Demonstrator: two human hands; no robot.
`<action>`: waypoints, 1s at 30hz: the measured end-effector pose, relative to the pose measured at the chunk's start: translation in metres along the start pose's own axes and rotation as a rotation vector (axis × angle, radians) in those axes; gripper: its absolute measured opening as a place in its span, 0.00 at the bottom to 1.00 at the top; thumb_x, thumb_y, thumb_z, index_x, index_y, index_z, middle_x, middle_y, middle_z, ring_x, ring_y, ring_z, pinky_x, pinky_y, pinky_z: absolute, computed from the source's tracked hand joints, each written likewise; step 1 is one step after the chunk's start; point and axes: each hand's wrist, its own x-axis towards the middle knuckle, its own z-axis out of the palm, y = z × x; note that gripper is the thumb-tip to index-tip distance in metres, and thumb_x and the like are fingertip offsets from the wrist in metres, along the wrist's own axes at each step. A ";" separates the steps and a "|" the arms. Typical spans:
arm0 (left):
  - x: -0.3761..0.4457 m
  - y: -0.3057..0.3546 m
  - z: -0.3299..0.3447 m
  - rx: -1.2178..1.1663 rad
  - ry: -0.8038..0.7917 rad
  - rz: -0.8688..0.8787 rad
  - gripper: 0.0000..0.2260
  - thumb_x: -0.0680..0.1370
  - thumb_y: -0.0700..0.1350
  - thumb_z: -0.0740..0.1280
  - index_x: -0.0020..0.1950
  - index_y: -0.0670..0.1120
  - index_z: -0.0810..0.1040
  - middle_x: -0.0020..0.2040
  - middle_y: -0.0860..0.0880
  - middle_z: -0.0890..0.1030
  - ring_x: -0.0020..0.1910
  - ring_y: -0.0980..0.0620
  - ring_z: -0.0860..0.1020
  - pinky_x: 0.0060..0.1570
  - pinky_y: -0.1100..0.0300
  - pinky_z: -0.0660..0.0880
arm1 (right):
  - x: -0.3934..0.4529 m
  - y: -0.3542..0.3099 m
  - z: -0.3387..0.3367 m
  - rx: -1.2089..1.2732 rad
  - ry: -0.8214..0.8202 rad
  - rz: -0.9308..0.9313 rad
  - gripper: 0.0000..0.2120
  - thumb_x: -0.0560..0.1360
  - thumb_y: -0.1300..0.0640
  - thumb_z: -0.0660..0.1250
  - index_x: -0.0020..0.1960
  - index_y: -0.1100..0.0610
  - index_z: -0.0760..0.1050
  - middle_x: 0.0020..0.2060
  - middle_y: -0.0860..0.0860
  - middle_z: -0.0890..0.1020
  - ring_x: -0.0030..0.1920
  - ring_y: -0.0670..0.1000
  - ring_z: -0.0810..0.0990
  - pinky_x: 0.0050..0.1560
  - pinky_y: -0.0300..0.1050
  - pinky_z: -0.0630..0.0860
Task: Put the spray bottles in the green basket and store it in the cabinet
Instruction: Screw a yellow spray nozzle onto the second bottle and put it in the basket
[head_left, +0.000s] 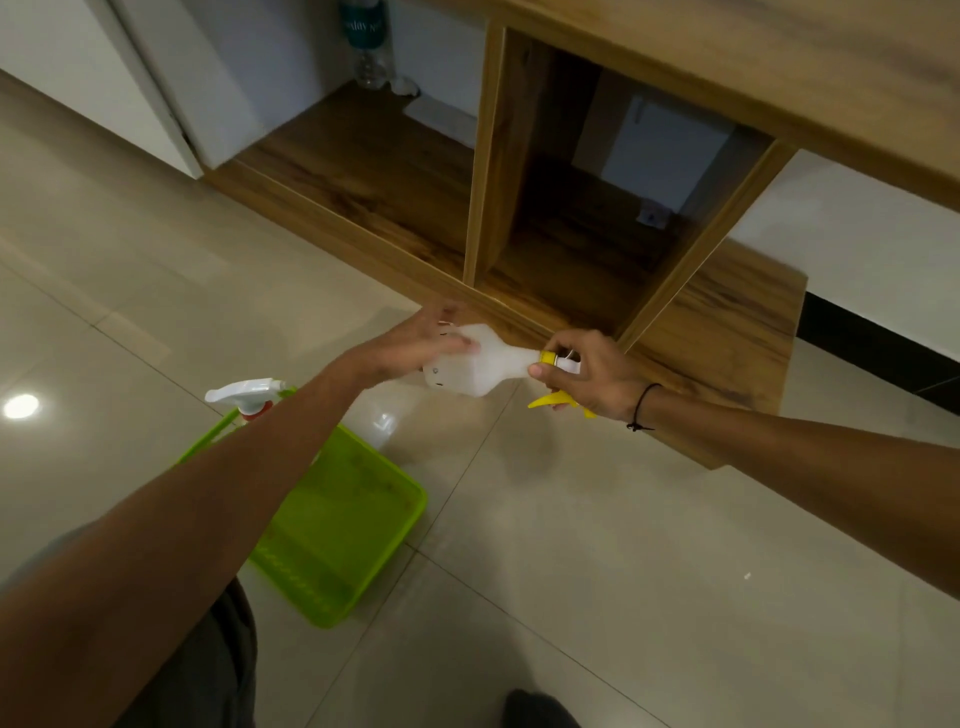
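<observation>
Below the left hand (415, 345) steadying a white spray bottle (467, 364), whose neck the right hand (587, 374) pinches, waits the green basket (337, 519), probably its destination.

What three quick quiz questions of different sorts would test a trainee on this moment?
1. True or false: the yellow-trigger spray bottle already lies in the green basket.
2. Which hand grips that bottle's neck? A) left hand B) right hand
3. Fill in: the white-trigger spray bottle shows at the basket's ____ end.

Key: 1 false, it is held in the air by both hands; 2 B; 3 far.
</observation>
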 end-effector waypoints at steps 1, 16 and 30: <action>0.001 0.002 -0.005 -0.135 -0.036 -0.119 0.39 0.71 0.74 0.67 0.75 0.53 0.72 0.68 0.50 0.79 0.70 0.44 0.80 0.52 0.54 0.83 | 0.000 -0.001 0.000 -0.035 0.031 -0.034 0.14 0.78 0.49 0.75 0.50 0.60 0.79 0.41 0.58 0.86 0.38 0.56 0.89 0.38 0.61 0.85; 0.001 0.001 -0.015 0.247 -0.324 0.019 0.41 0.66 0.46 0.88 0.76 0.54 0.74 0.65 0.57 0.83 0.63 0.57 0.83 0.59 0.62 0.83 | -0.007 -0.001 0.000 -0.223 0.001 -0.153 0.11 0.78 0.49 0.75 0.48 0.58 0.80 0.39 0.54 0.84 0.37 0.51 0.82 0.36 0.39 0.73; -0.014 -0.011 0.027 0.796 0.243 0.265 0.42 0.64 0.56 0.82 0.74 0.52 0.69 0.68 0.54 0.76 0.68 0.49 0.73 0.53 0.44 0.81 | -0.005 -0.002 0.011 -0.033 0.055 -0.034 0.13 0.76 0.55 0.76 0.57 0.54 0.77 0.42 0.53 0.85 0.36 0.51 0.87 0.29 0.52 0.84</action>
